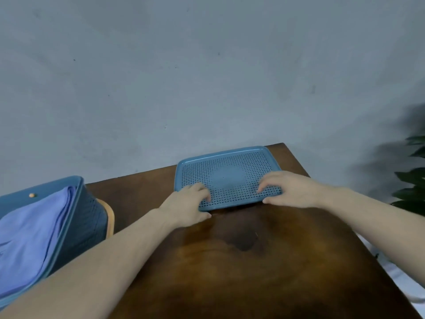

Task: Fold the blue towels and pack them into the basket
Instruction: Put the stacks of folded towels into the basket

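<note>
Resting on a dark wooden table (253,261), a blue perforated tray (227,173) is gripped at its near edge by both hands: left hand (186,204) at the near-left corner, right hand (289,188) at the near-right, fingers on top, thumbs at the rim. Left of the table, folded blue towels (32,233) fill the blue basket (89,217).

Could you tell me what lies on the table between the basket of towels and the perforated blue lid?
In the head view, only bare table lies between the basket and the lid; the left hand rests on the lid's near left corner.
</note>
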### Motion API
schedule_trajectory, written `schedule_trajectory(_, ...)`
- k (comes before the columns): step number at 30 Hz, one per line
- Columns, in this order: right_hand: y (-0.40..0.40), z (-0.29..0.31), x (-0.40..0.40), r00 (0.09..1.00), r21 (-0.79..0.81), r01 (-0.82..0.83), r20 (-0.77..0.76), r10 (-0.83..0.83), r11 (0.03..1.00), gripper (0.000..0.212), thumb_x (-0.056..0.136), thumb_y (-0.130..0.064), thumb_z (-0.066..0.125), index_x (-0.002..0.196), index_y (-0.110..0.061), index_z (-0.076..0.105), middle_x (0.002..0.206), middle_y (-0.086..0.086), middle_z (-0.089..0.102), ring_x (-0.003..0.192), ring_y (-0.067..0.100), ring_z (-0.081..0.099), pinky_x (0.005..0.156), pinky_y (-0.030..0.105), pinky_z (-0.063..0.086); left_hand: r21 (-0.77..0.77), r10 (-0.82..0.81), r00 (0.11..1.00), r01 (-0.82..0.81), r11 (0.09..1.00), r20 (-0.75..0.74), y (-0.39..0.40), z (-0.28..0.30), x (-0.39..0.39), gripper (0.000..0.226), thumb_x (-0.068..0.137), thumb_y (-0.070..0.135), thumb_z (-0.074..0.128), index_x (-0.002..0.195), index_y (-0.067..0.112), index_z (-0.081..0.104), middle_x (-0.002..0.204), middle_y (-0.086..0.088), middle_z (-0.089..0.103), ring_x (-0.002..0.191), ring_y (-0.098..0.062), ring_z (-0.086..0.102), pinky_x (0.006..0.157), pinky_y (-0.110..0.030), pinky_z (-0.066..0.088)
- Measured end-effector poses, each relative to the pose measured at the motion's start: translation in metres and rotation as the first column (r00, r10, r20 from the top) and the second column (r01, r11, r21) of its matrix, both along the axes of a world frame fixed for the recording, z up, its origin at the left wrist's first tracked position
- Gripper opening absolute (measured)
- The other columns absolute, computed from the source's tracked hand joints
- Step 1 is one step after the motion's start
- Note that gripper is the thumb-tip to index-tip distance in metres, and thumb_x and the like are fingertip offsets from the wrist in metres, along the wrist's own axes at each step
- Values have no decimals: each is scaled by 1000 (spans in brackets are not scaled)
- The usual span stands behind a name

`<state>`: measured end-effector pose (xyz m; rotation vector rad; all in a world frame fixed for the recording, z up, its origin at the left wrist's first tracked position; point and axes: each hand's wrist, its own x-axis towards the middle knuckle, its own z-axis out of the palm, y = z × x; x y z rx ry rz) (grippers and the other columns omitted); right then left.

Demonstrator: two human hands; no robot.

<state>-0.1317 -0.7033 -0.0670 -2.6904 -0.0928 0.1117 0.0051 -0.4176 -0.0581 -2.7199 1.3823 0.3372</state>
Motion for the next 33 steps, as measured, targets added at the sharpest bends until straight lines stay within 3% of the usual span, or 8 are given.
schedule_trajectory(4, -9, -15, 5, 1000, -73, -2, 22, 3, 997, 22, 91, -43, 70, 111, -35, 69, 139, -12, 54, 130, 7, 44, 113, 23, 30, -86, -128, 992, 129, 988, 18, -6, -24, 8, 27, 94, 54, 55, 109, 32, 50, 146, 10, 41, 130, -15, 45, 104, -43, 45)
schedule_trajectory(7, -12, -21, 9, 1000, -129, -4, 25, 7, 992, 16, 91, -41, 71, 105, -35, 69, 140, -13, 54, 131, 9, 44, 114, 32, 34, -173, -194, 974, 212, 962, 113, -6, -32, 12, 10, 101, 40, 49, 96, 31, 45, 120, 11, 54, 108, -16, 56, 88, -39, 50)
schedule_trajectory(12, -11, -21, 4, 989, -95, 37, 146, -23, 995, 26, 86, -31, 76, 84, -41, 53, 124, -14, 63, 118, 9, 52, 103, 37, 43, -251, -175, 955, 235, 939, 240, 2, -31, 4, 16, 105, 36, 40, 109, 25, 51, 116, 6, 64, 103, -18, 63, 85, -35, 50)
schedule_trajectory(17, -11, -6, -15, 939, 19, 58, 339, -61, 998, 21, 83, -14, 77, 86, -26, 60, 112, -12, 67, 109, 15, 58, 97, 35, 47, -327, -144, 960, 220, 919, 240, 19, -1, -10, 12, 106, 37, 37, 107, 27, 43, 115, 4, 68, 99, -19, 65, 83, -36, 51)
schedule_trajectory(20, -15, 4, -31, 932, 137, 95, 336, -137, 986, 27, 85, -10, 74, 93, -32, 61, 116, -12, 65, 115, 11, 57, 100, 25, 44, -353, -134, 970, 201, 914, 204, 33, 18, -22, 6, 106, 39, 35, 101, 37, 32, 116, 6, 67, 94, -15, 64, 81, -32, 50)
schedule_trajectory(24, -17, 15, -49, 912, 296, 128, 339, -229, 947, 19, 91, -20, 73, 103, -32, 65, 113, -19, 66, 111, 1, 59, 99, 19, 43, -396, -88, 971, 172, 902, 220, 48, 47, -37, 14, 101, 50, 26, 99, 38, 32, 90, 10, 61, 70, -10, 55, 66, -29, 40)
schedule_trajectory(28, -9, 31, -64, 886, 386, 142, 361, -291, 911, 18, 92, -32, 70, 107, -38, 61, 108, -27, 65, 108, -7, 57, 89, 5, 39, -472, -66, 968, 178, 863, 244, 53, 74, -52, 28, 99, 54, 27, 101, 30, 42, 87, 9, 61, 75, -15, 56, 69, -33, 41)
schedule_trajectory(33, 2, 41, -78, 895, 653, 65, 297, -334, 754, 34, 91, -14, 72, 115, -34, 59, 107, -28, 69, 105, -7, 64, 91, 10, 47, -542, -35, 986, 119, 832, 164, 59, 94, -73, 23, 96, 58, 29, 99, 37, 38, 81, 4, 60, 73, -16, 56, 69, -40, 45)
